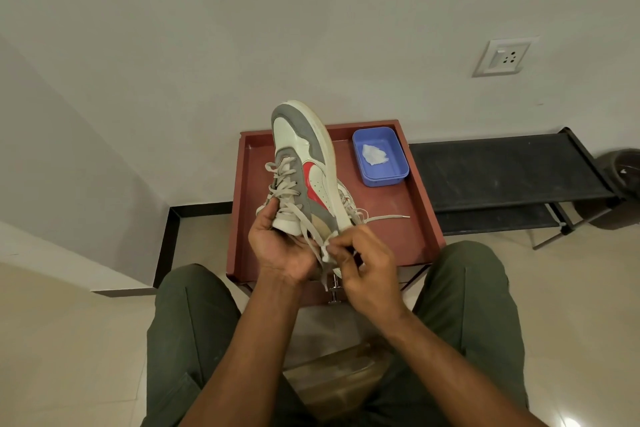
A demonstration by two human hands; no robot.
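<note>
sneaker [304, 163] is gripped at the heel by left hand [280, 246]; lace [313, 236] is pinched by right hand [363, 260], just beside it.

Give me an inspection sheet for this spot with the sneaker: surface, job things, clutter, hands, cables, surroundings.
Surface: red tray with a raised rim, set against the wall.
Job's things: sneaker held above the tray, toe pointing away, laces loose; second shoe mostly hidden behind it.
Clutter: blue tub at the tray's far right, white wad inside; a lace trailing across the tray.
Hands: left hand grips the sneaker's collar; right hand pinches a white bit at the heel, cloth or lace cannot tell.
Cables: nothing seen.
Surroundings: wall socket; black rack to the right; tiled floor.
</note>
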